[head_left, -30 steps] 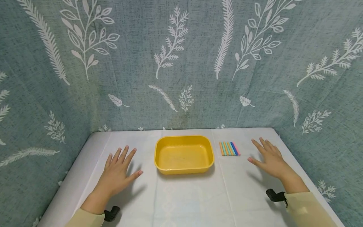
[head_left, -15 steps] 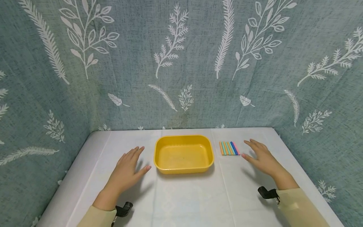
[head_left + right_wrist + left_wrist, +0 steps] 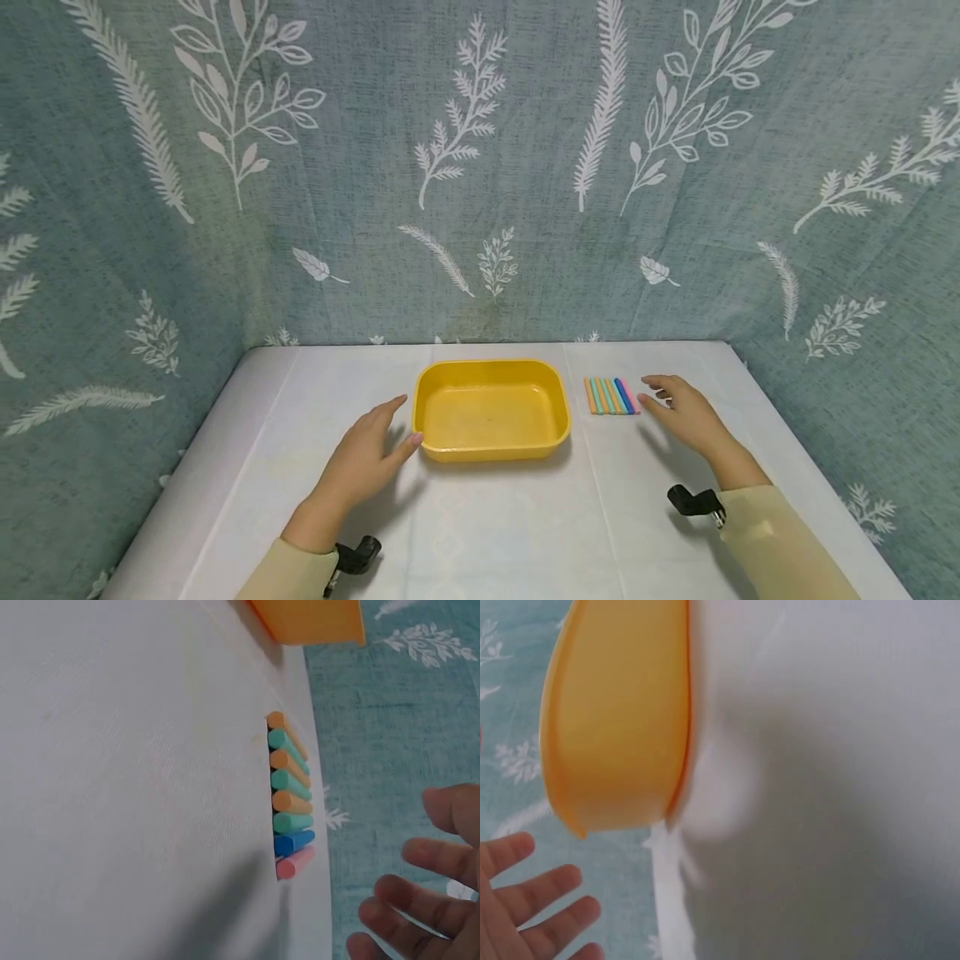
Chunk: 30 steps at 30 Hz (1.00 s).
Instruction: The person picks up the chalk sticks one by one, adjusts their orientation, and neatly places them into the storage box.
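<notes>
Looking from the head, I see the left hand [image 3: 358,462], fingers [image 3: 386,408] parted, just beside a yellow tub [image 3: 491,451] on the table [image 3: 510,533]; the right hand [image 3: 687,419], fingers loosely bent, is near coloured sticks [image 3: 612,396] right of the tub. From the left wrist, 4 fingers stand apart from the tub. From the right wrist, 8 sticks lie in a row, the pink stick [image 3: 297,862] nearest the hand.

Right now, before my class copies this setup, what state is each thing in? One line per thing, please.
Yellow tub: upright, empty.
Eight coloured sticks: lying side by side in a row.
Left hand: holding nothing, fingers spread.
Right hand: holding nothing, fingers slightly bent.
White cloth: spread out, with crease lines.
Patterned backdrop: hanging, slightly wrinkled.
Black wrist devices: worn, one at each wrist.
</notes>
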Each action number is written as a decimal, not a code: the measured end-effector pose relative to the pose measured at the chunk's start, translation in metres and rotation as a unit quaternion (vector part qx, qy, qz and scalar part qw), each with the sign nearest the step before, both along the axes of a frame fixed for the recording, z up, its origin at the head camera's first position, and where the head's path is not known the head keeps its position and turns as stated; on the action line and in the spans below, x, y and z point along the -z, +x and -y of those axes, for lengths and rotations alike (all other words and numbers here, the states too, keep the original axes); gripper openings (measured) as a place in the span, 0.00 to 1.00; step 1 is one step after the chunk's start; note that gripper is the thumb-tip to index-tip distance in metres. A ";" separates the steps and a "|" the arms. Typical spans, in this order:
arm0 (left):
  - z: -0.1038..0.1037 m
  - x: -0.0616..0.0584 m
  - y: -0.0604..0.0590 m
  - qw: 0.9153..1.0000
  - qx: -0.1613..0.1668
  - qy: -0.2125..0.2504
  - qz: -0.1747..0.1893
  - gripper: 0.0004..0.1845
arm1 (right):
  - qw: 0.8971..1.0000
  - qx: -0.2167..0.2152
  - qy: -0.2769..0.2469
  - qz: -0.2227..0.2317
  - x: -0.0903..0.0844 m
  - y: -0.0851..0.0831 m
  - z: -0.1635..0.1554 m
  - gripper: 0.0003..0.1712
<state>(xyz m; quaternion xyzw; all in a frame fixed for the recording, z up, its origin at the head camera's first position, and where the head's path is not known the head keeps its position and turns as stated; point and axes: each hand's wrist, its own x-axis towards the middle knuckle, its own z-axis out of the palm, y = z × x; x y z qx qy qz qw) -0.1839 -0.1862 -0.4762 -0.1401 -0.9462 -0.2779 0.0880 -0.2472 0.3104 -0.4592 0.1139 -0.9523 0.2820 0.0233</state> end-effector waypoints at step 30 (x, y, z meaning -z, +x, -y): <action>-0.026 0.010 -0.005 0.982 -0.017 0.144 0.120 0.45 | 0.989 0.025 -0.015 0.147 0.012 -0.051 0.011 0.27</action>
